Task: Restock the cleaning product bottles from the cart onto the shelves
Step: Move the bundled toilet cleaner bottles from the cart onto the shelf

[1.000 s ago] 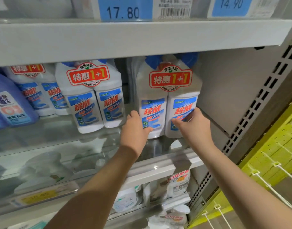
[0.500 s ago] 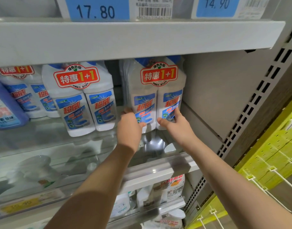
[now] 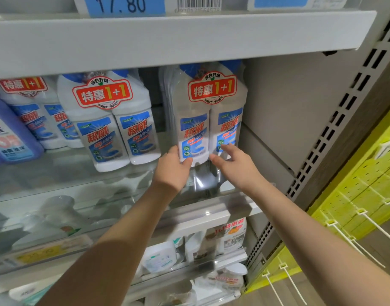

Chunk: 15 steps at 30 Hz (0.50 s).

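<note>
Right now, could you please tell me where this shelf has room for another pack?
Free: the gap between the right twin pack and the side panel, plus the front strip of the glass shelf. Crowded: the middle twin pack, left pack and blue bottle.

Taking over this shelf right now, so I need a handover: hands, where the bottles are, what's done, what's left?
Left hand grips the lower left corner of the twin pack of bottles; right hand is open, fingertips on its lower right front.
The pack stands upright at the right end of the glass shelf, apart from the neighbouring pack on its left.
Done: this pack looks placed.
Left: let go, then fetch more; the cart is out of view.
</note>
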Motion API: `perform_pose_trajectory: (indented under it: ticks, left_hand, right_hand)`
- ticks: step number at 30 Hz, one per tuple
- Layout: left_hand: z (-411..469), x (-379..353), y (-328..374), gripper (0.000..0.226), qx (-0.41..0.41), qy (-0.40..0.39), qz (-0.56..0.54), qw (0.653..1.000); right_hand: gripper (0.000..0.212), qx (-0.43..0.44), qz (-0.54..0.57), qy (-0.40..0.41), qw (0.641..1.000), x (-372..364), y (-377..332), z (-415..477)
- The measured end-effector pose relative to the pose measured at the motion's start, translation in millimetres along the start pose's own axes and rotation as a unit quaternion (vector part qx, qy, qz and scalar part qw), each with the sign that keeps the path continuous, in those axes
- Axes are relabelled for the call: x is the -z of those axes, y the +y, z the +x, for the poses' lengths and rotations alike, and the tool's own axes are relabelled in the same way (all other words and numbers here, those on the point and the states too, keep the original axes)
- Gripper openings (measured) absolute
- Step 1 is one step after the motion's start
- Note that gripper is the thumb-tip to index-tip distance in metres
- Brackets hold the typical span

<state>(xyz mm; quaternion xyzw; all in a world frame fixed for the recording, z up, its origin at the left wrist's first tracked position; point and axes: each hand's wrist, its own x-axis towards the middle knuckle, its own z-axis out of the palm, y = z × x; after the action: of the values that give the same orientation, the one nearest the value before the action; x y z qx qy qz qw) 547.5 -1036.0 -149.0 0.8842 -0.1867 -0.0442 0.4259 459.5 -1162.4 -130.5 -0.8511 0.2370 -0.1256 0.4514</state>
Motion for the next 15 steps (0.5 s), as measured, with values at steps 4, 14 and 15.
perform_pose_trajectory:
  ticks: [4,14,15]
  left_hand:
    - [-20,22,-1,0.034,-0.007,-0.042,-0.003,0.999]
    - [-142,101,-3,0.010,-0.029,-0.020,-0.021,0.999]
    - [-157,110,-4,0.012,-0.025,-0.032,-0.022,0.999]
  right_hand:
    - [0.043,0.035,-0.087,0.010,0.996,2,-15,-20]
    - [0.023,0.066,-0.104,-0.013,0.992,-19,-57,-129]
    - [0.021,0.062,-0.099,-0.026,0.993,-23,-62,-144]
